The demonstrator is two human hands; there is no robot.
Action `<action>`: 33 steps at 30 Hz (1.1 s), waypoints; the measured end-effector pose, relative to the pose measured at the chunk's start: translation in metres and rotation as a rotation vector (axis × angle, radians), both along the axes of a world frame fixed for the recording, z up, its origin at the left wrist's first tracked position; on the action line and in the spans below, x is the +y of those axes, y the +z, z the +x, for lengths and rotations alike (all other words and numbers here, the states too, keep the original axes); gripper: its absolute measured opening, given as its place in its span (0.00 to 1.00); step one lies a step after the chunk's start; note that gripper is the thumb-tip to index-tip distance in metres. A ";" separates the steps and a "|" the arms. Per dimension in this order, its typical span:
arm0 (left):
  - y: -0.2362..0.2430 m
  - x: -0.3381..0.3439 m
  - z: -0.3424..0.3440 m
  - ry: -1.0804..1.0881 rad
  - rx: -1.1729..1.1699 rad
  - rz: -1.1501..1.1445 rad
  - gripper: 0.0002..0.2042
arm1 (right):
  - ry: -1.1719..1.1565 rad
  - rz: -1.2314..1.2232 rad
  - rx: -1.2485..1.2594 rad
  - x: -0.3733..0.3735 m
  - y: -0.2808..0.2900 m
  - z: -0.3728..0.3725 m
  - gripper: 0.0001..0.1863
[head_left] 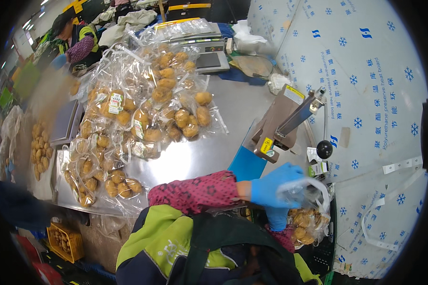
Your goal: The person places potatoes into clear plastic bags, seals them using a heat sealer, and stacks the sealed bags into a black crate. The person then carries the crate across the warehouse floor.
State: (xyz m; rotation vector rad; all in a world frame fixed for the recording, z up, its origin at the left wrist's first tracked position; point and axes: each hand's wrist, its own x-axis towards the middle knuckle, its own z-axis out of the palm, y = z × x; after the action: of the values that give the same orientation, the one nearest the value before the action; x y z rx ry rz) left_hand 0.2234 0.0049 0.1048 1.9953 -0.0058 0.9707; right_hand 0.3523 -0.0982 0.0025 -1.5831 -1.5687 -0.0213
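Shiny metal worktop (233, 104) stretches left from a brown press (283, 116), and a pale wall (366, 118) printed with blue snowflakes rises to the press's right. Below the press, the blue-gloved left hand (271, 187) has its fingers bent toward the clear plastic neck of a bag of potatoes (303, 227); blur keeps me from telling whether they are closed on it. The gloved right hand (276, 217) points upward just under the left one, partly covered by it, so I cannot tell how its fingers stand. That bag is upright beside both hands, below the press and slightly to its right. A forearm in a pink patterned sleeve (195, 192) brings the left hand almost level across the body from the left of the press.

Next to the press's base lies a blue mat (247, 161); its lever ends in a black knob (324, 149) on the right. Left of the press spreads a heap of bagged potatoes (152, 107), with a scale (209, 59) behind. Far left of the press are loose potatoes (40, 152), another person (81, 45) and, low down, a yellow crate (76, 251).
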 end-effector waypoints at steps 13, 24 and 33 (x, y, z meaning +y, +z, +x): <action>-0.019 0.084 0.004 0.544 0.164 0.505 0.20 | 0.026 0.283 1.205 0.056 0.102 0.017 0.25; -0.036 0.080 -0.023 0.278 -0.196 -0.830 0.17 | 1.864 -0.082 1.760 0.043 0.011 -0.025 0.23; -0.006 0.059 -0.001 0.707 -0.054 0.066 0.07 | 0.781 -0.036 1.551 0.008 0.003 -0.011 0.16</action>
State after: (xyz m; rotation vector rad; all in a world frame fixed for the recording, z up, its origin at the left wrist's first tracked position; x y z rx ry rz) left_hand 0.2226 0.0637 0.0986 2.0622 0.6838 1.4722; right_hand 0.3415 -0.0900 0.0051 -0.4617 -0.7259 1.3109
